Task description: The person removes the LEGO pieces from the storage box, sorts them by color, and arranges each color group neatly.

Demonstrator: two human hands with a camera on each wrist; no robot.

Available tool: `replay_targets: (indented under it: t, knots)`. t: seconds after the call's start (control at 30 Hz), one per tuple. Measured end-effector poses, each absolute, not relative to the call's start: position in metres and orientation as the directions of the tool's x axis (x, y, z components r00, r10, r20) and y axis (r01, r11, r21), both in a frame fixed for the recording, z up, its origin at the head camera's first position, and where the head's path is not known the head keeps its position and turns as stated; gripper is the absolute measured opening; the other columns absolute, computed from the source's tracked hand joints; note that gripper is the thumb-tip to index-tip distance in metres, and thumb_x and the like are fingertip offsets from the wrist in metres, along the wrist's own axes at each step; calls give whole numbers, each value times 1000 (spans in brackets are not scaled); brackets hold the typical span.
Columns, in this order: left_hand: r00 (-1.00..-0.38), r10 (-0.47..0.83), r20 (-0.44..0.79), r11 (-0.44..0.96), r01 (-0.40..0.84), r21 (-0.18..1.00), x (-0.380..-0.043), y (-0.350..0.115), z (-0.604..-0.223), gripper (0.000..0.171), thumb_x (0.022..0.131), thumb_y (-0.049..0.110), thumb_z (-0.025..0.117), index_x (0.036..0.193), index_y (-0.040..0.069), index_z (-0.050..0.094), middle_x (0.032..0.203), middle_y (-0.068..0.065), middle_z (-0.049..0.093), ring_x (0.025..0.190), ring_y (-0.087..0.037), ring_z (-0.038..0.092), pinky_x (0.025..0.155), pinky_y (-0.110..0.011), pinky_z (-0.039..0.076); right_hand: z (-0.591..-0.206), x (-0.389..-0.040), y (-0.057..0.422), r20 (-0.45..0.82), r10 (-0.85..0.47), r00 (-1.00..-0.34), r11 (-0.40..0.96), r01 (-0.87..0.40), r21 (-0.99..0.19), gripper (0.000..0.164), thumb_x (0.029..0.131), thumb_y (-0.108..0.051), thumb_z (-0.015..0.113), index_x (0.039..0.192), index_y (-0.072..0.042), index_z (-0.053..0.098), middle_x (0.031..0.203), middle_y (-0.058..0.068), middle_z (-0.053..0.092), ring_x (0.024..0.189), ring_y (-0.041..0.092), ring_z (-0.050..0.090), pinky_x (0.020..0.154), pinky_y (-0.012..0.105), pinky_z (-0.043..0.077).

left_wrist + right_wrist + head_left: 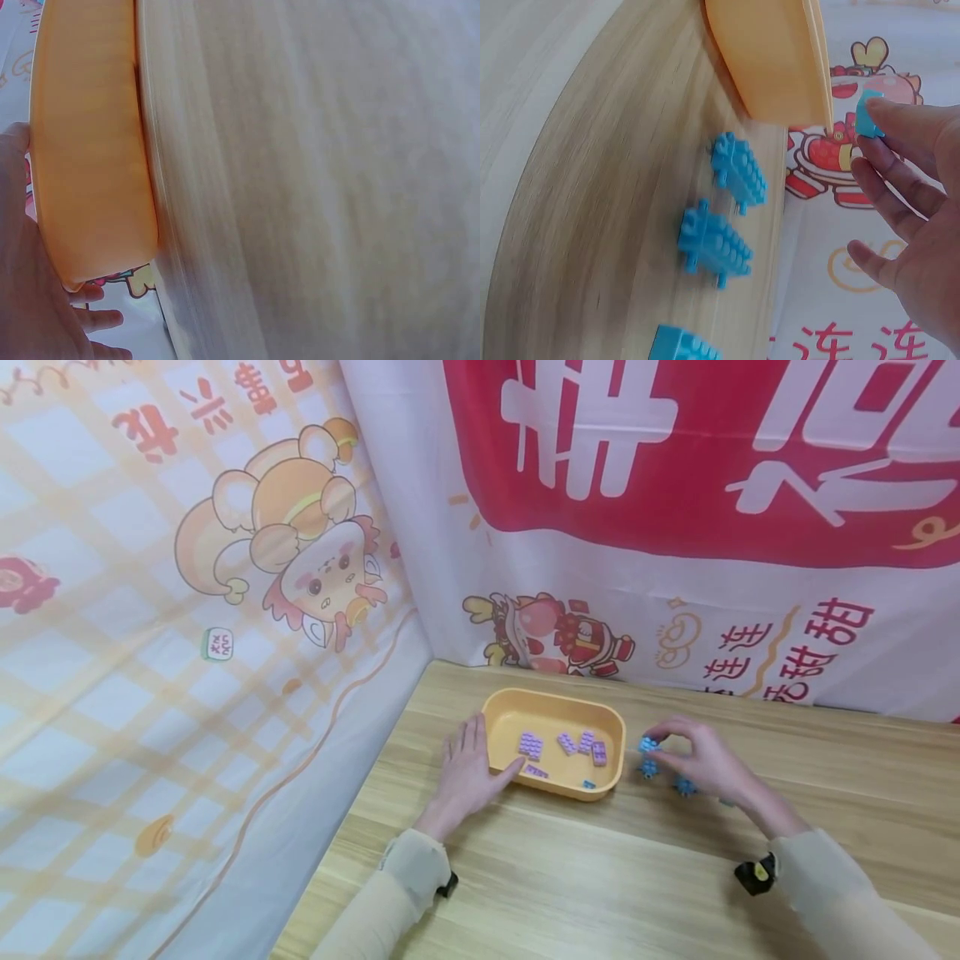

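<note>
Over the table, just right of the tray, my right hand (697, 756) pinches a small blue building block (868, 114) between thumb and fingertips. Below that hand, two blue blocks with wheel-like pegs, one nearer the tray (739, 169) and one beside it (714, 241), stand on the wood. Another blue block (682, 346) is partly cut off at the right wrist view's lower edge. My left hand (468, 772) rests at the left end of the yellow tray (555, 697), fingers extended along its outside and thumb over the near rim.
Inside the tray lie several purple blocks (531, 746) and one small blue piece (588, 785). The wooden table (555, 877) meets a printed cloth (405, 485) hung along its left side and back.
</note>
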State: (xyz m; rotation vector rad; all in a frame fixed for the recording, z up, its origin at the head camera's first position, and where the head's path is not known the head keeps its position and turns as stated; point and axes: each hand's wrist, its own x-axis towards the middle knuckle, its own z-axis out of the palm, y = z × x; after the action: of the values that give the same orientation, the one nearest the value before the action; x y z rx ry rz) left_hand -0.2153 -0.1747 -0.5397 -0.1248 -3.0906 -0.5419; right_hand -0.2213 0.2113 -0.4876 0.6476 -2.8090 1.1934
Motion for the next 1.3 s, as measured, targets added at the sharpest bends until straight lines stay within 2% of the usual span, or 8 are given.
replay_targets:
  t: [0.27,0.47,0.53,0.6,0.67,0.87,1.03,1.3]
  knots:
    - [-996,83,20,933,85,350,-216,-173,-540,118,100,81,52,176,3,7,186,-19,11,173,-42,15,141,-64,14,-490,-213,237,221,-346,-912,641,-401,-654,23,96,-6,83,119,-4,80,117,17,81,113,32,73,104,75,55]
    - [-996,88,22,932,90,352,-215,-173,-539,119,100,81,52,176,2,6,186,-20,11,172,-43,17,140,-65,16,-495,-206,262,301,-318,-899,678,-438,-590,23,92,-5,87,114,-11,83,112,9,83,105,-13,60,95,28,57]
    - [-996,86,21,933,88,348,-215,-173,-539,119,100,82,52,176,3,6,186,-20,11,172,-43,16,141,-65,15,-497,-204,269,305,-309,-901,682,-434,-589,23,92,-4,87,113,-11,83,112,10,83,104,-18,56,95,31,57]
    - [-996,85,20,934,87,347,-214,-173,-539,119,100,82,52,176,3,6,186,-19,11,172,-43,16,141,-65,15,-498,-201,275,288,-301,-909,681,-417,-602,23,92,-4,87,114,-10,82,113,12,82,105,-21,52,99,48,57]
    - [-996,86,21,934,88,347,-214,-173,-539,118,100,81,52,176,3,7,186,-19,10,173,-43,16,141,-65,14,-500,-199,282,277,-290,-916,689,-400,-604,23,92,-5,87,115,-10,82,114,13,81,105,-24,48,97,62,54]
    - [-996,88,15,938,88,335,-214,-173,-539,119,100,83,50,176,3,5,186,-19,10,173,-43,16,141,-64,15,-507,-193,313,283,-282,-917,743,-395,-540,24,90,-2,88,112,-10,83,110,13,82,101,-24,50,86,22,53]
    - [-996,88,11,936,86,342,-215,-173,-537,119,100,83,50,177,3,5,186,-19,10,173,-42,15,141,-64,15,-514,-188,340,244,-267,-932,793,-356,-494,22,89,-1,88,110,-4,82,106,16,81,97,-24,48,79,27,60]
    - [-996,87,15,937,87,339,-215,-173,-537,118,100,82,50,176,3,7,186,-19,11,173,-42,16,141,-64,15,-533,-178,368,304,-265,-915,819,-380,-430,24,79,5,91,100,-2,83,95,12,81,88,-21,51,73,9,47]
